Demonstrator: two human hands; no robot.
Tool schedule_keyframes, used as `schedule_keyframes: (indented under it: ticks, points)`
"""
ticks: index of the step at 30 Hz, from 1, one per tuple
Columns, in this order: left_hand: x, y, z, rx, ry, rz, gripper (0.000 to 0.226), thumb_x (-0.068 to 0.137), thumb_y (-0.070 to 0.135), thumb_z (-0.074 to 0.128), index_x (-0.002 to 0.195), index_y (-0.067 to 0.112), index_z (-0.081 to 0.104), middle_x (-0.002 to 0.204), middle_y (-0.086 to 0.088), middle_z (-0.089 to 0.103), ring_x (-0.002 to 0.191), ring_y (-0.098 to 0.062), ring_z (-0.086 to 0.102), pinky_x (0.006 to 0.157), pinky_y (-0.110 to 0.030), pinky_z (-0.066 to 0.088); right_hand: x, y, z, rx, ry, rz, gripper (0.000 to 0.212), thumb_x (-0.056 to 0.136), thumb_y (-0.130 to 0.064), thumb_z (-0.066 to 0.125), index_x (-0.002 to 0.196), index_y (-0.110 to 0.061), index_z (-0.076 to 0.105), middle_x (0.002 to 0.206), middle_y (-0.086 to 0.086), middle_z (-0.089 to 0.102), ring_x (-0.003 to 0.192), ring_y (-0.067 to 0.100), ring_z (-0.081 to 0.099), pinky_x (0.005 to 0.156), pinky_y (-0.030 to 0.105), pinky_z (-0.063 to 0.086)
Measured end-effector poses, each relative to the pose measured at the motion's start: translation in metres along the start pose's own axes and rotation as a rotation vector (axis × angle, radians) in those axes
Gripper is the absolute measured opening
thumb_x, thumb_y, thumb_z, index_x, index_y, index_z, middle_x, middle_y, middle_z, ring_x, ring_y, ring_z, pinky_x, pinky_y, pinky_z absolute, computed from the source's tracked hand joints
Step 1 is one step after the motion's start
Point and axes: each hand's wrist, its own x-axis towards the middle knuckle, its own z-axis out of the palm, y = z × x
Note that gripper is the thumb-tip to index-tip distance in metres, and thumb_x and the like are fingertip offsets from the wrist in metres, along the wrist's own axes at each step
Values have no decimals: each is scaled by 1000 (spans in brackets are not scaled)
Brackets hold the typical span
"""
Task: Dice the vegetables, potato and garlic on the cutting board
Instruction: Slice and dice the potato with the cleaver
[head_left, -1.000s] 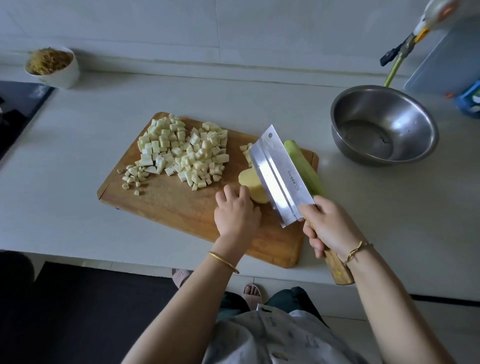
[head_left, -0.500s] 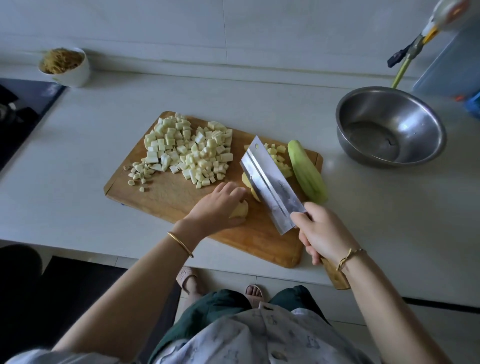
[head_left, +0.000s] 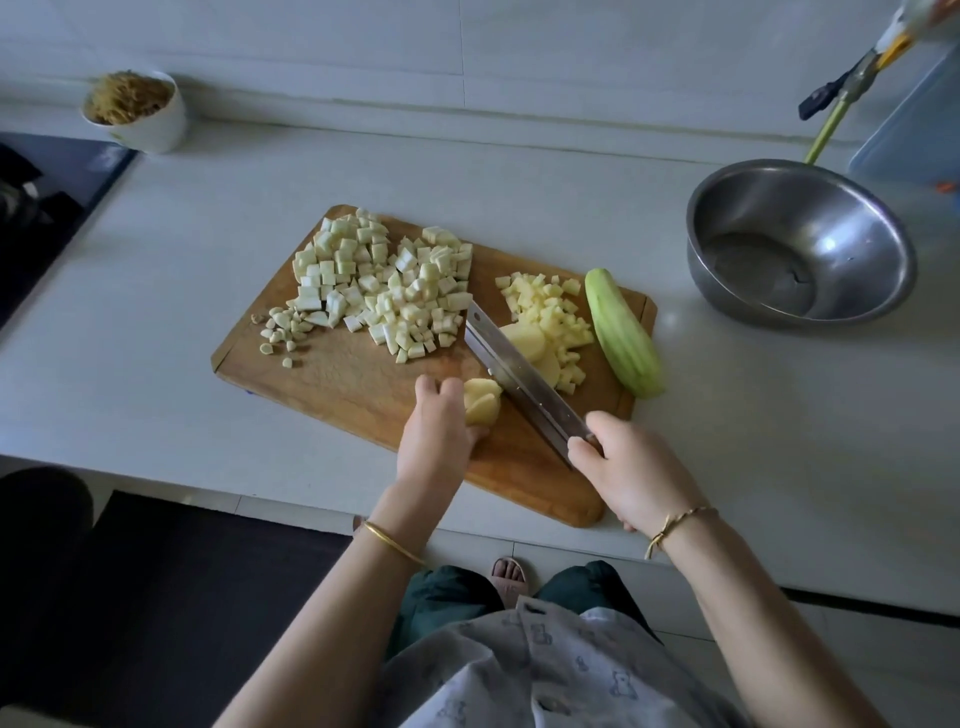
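Note:
A wooden cutting board (head_left: 332, 379) lies on the counter. My left hand (head_left: 436, 431) holds stacked yellow potato slices (head_left: 482, 402) near the board's front. My right hand (head_left: 631, 470) grips the cleaver (head_left: 514, 376) by its handle, blade edge down just right of those slices. Right of the blade lie more potato slices (head_left: 524, 340) and small potato cubes (head_left: 553, 306). A large heap of pale diced vegetable (head_left: 387, 286) covers the board's far left, with cut garlic pieces (head_left: 283, 327) beside it. A peeled green vegetable half (head_left: 623, 332) rests on the board's right edge.
A steel bowl (head_left: 800, 241) stands on the counter at the right, a green-handled tool (head_left: 831, 119) behind it. A white cup of brown scraps (head_left: 136, 110) sits at the far left by a dark stovetop (head_left: 47, 197). The counter's front edge runs just below the board.
My left hand has pulled some potato slices toward the board's front. The cleaver has tipped from a raised flat face to edge down beside them, uncovering the potato cubes.

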Motion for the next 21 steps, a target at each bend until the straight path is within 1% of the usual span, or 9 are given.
schedule_keyframes:
  ticks: [4,8,11,13,15,16,18,19,21]
  points:
    - [17,6,-6,-3,-85,49,52,78,17,77,119,9,47,119,-11,40,89,-31,56,70,-36,47,-1,1,-2,-4,7,14,35,92,-25,47,66,-14,27,54,4,37,47,24,38,45,37,42]
    - [20,1,-10,-39,-116,67,68,78,25,77,134,13,42,128,-10,39,102,-26,52,80,-28,43,-3,1,-3,11,12,25,35,92,-25,48,66,-13,29,55,5,37,51,24,39,46,42,46]
    - [15,-3,-4,-73,-28,84,52,87,35,65,132,16,47,128,-7,43,101,-23,54,81,-31,47,-5,-1,-3,38,32,26,36,93,-24,48,65,-13,28,53,4,36,49,25,38,46,43,46]
    - [12,-5,2,-69,40,80,41,91,38,60,126,20,52,124,-3,45,93,-22,56,74,-37,51,-6,-2,-3,75,53,32,36,94,-24,48,65,-13,29,52,4,36,47,25,39,46,43,47]
    - [9,-6,8,-76,102,74,36,91,40,58,122,22,54,120,-1,46,86,-21,56,64,-34,49,-6,-4,-4,123,57,46,34,94,-25,47,68,-9,33,54,7,40,47,24,39,45,45,47]
    - [8,-6,11,-71,127,72,35,91,40,58,122,22,55,118,-1,46,83,-21,56,60,-31,46,-6,-5,-4,152,48,58,33,94,-25,47,70,-6,35,56,9,42,47,24,39,42,45,46]
    - [5,-6,17,-43,173,73,35,92,40,57,121,21,56,116,-1,47,83,-19,56,55,-27,40,-5,-7,-4,209,7,84,31,95,-26,46,73,-6,37,57,9,44,43,21,38,34,33,43]
    - [4,-6,19,-33,195,75,35,92,40,58,121,20,56,114,-1,48,85,-19,56,53,-27,38,-6,-8,-4,223,-18,94,31,96,-26,45,73,-8,37,57,8,44,41,20,38,34,28,41]
    - [3,-5,24,-28,229,81,35,92,37,59,121,18,58,114,-2,51,90,-21,57,54,-27,38,-6,-11,-5,221,-51,95,30,96,-27,43,73,-10,36,57,7,43,40,19,37,34,25,41]
